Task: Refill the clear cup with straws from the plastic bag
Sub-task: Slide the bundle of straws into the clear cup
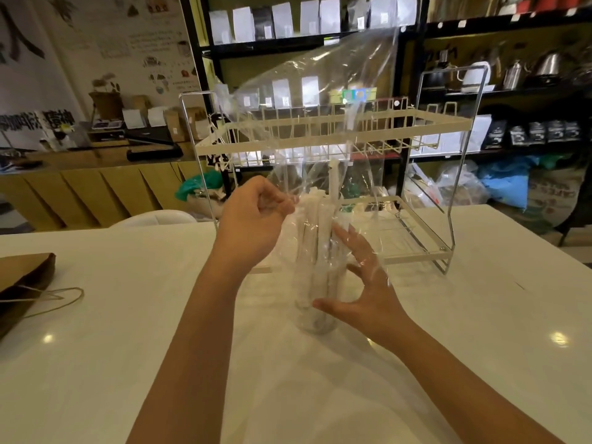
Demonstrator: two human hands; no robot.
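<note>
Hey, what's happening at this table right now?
A person is refilling a clear cup on the white table with paper-wrapped straws. The left hand pinches the clear plastic bag, which is upended over the cup, with straws standing down into it. The right hand is spread open against the side of the cup and bag, steadying them. A two-tier wire rack stands just behind, and a brown paper bag lies at the table's left edge.
</note>
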